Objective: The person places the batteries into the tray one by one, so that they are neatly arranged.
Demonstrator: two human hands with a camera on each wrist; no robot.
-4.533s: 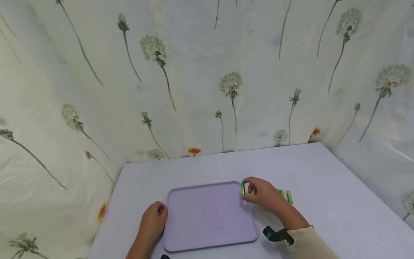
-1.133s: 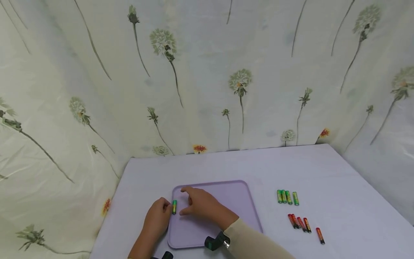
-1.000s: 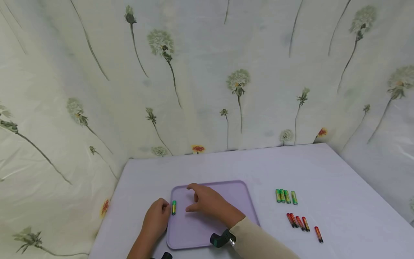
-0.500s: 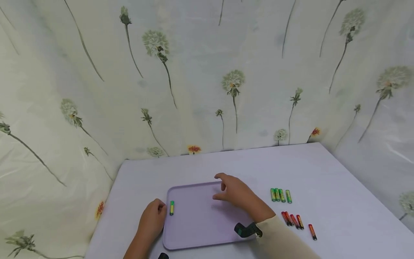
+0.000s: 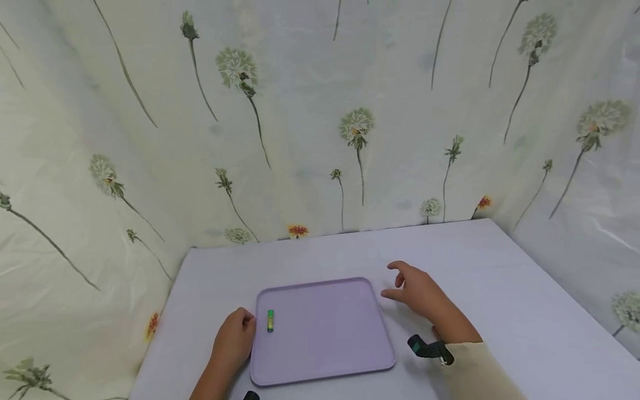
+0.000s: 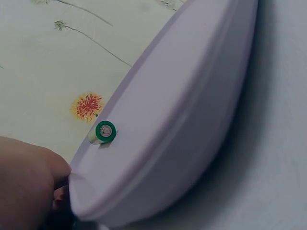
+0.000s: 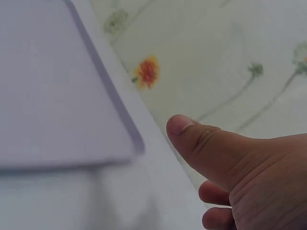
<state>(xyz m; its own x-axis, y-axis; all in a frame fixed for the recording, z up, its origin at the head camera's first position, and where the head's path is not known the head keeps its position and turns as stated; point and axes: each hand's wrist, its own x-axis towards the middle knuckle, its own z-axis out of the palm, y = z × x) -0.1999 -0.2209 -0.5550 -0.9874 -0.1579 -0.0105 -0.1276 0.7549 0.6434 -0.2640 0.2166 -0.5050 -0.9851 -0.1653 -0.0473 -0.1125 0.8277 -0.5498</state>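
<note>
A purple tray [image 5: 322, 355] lies on the table, with one green battery [image 5: 270, 321] resting near its left side. In the left wrist view that green battery [image 6: 106, 130] shows its end cap. My left hand [image 5: 234, 338] holds the tray's left edge, fingers curled at the rim [image 6: 79, 179]. To the right of the tray, my right hand [image 5: 420, 294] hovers over the table with thumb and index finger spread apart and nothing between them. In the right wrist view its thumb [image 7: 201, 143] points toward the tray's corner. The green and red batteries on the right are hidden behind this hand and arm.
A white-covered table [image 5: 300, 261] meets a flower-printed sheet [image 5: 300, 139] along its back edge. The same sheet stands at the left and right sides. A black wrist camera mount [image 5: 430, 351] juts out from the right wrist.
My right hand, which held a green battery earlier, has let it go in the tray and moved right, past the tray's edge. The battery has shifted slightly right. My left hand stays put.
</note>
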